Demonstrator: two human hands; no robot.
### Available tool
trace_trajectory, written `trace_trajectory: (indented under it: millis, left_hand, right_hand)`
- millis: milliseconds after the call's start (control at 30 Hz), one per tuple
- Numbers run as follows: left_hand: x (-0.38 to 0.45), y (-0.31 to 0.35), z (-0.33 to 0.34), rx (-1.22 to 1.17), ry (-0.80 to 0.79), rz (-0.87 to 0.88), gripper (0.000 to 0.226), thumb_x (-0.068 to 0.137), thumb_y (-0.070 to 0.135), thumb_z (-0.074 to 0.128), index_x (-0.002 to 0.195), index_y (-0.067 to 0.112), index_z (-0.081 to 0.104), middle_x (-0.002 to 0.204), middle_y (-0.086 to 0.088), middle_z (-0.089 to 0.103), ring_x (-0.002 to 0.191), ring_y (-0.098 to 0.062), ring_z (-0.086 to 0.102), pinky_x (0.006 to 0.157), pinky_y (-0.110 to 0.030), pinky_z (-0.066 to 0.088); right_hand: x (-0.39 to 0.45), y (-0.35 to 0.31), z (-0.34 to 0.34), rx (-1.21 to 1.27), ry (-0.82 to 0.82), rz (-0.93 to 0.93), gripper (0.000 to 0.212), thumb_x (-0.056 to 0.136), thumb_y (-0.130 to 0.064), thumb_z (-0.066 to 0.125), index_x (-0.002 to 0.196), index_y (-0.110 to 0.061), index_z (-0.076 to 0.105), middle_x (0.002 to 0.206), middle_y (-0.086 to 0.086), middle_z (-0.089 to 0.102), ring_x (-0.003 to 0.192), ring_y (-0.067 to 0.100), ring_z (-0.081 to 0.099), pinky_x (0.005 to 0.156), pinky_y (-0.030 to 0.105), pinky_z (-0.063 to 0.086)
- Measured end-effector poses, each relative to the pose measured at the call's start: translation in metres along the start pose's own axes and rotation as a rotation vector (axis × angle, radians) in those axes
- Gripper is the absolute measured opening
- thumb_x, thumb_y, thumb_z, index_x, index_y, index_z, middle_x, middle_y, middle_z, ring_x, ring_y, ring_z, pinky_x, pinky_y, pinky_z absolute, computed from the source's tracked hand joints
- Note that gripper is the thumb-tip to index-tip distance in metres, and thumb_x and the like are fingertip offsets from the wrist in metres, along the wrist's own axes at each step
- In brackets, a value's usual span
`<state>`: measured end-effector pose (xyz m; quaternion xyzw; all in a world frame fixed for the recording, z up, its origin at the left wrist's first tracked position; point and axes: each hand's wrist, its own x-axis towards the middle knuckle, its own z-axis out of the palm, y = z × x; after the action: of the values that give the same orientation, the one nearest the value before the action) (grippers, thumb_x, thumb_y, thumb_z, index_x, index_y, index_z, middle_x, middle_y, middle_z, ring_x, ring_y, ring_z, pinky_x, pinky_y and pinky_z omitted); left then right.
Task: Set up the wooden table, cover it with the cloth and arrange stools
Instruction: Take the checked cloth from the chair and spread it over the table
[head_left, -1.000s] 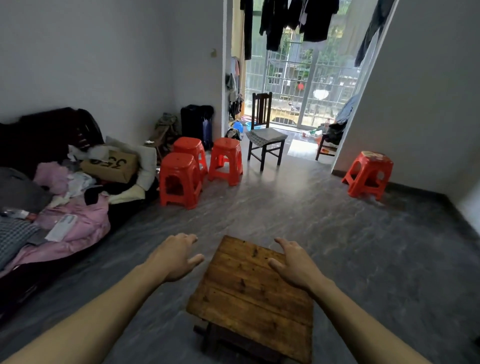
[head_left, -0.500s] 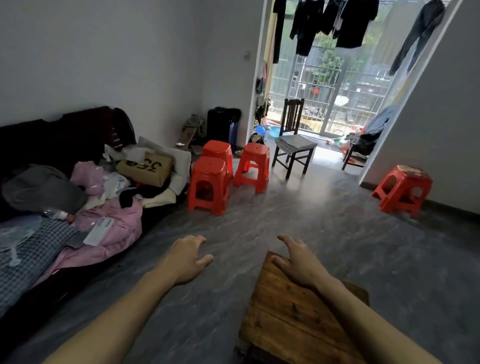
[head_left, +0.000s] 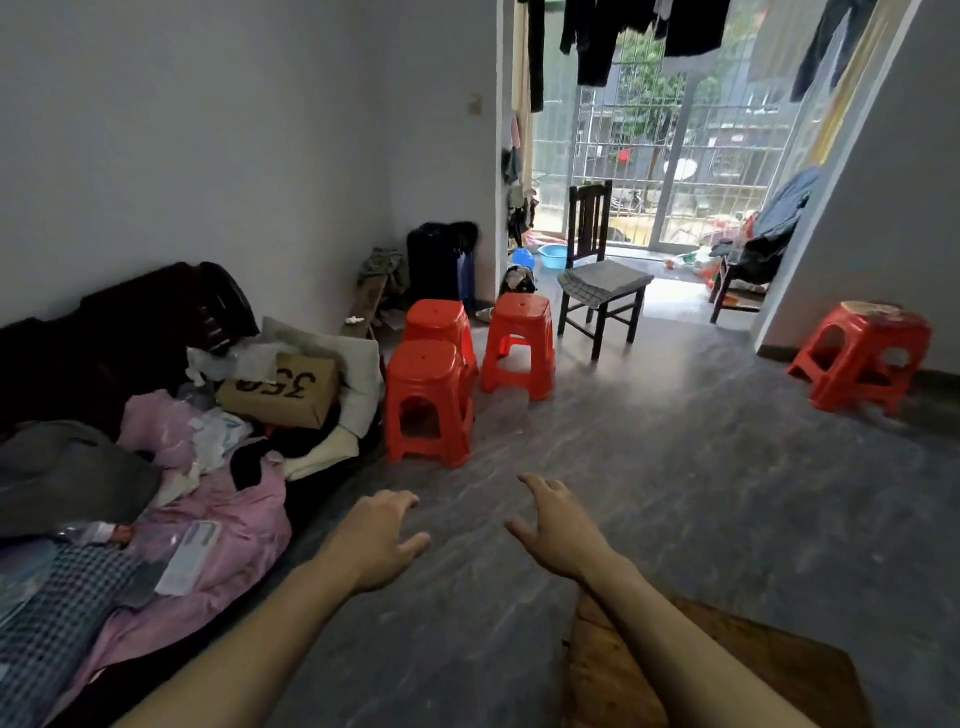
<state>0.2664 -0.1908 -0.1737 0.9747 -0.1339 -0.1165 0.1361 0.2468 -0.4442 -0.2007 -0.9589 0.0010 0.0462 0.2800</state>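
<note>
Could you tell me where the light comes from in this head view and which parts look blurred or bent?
Head view: daylight enters through the barred balcony door, glaring on the floor by the wooden chair; the sofa side is dim; the lone red stool is smeared; the right wall edges bow from wide-angle distortion.

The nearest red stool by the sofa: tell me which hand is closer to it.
Left. The left hand hovers open just short of the nearest red stool, almost in line with it. The right hand hovers farther to its right over bare floor.

Single head-worn wide-angle view, standing height, facing forward and down across the floor (head_left: 675, 493) toward the balcony door (head_left: 675, 156), hands (head_left: 374, 540) close below
</note>
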Motion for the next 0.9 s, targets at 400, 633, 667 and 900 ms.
trace_trajectory:
  millis: [400, 633, 667, 900]
  left_hand:
    - [0.221, 0.004, -0.053, -0.023, 0.035, 0.149, 0.059, 0.090, 0.052, 0.058, 0.140, 0.021, 0.048, 0.138, -0.006, 0.054, 0.123, -0.022, 0.052, 0.103, -0.036, 0.044]
    - [0.356, -0.013, -0.077, -0.006, 0.101, 0.270, 0.062, 0.086, 0.056, 0.057, 0.137, 0.022, 0.050, 0.137, -0.003, 0.056, 0.124, -0.025, 0.051, 0.101, -0.043, 0.045]
    - [0.376, -0.017, -0.085, -0.013, 0.109, 0.287, 0.062, 0.086, 0.056, 0.057, 0.138, 0.022, 0.050, 0.137, -0.003, 0.056, 0.124, -0.025, 0.050, 0.102, -0.042, 0.045]
    - [0.514, -0.041, -0.122, -0.017, 0.173, 0.320, 0.054, 0.089, 0.052, 0.058, 0.131, 0.020, 0.055, 0.127, -0.002, 0.060, 0.117, -0.024, 0.053, 0.096, -0.038, 0.046]
  right_hand:
    - [0.162, 0.032, -0.080, -0.009, 0.144, 0.084, 0.069, 0.092, -0.043, 0.062, 0.151, -0.018, 0.034, 0.148, 0.011, 0.042, 0.134, 0.028, 0.042, 0.110, 0.036, 0.036]
    - [0.272, 0.033, -0.093, -0.098, 0.162, 0.172, 0.070, 0.092, -0.045, 0.062, 0.151, -0.020, 0.033, 0.148, 0.010, 0.043, 0.133, 0.027, 0.044, 0.108, 0.036, 0.039]
    - [0.292, 0.029, -0.099, -0.099, 0.173, 0.187, 0.070, 0.092, -0.045, 0.061, 0.151, -0.019, 0.033, 0.148, 0.010, 0.043, 0.133, 0.028, 0.043, 0.108, 0.036, 0.038]
    - [0.424, 0.020, -0.123, -0.085, 0.251, 0.202, 0.068, 0.092, -0.043, 0.062, 0.150, -0.021, 0.036, 0.147, 0.009, 0.044, 0.134, 0.026, 0.043, 0.109, 0.035, 0.036]
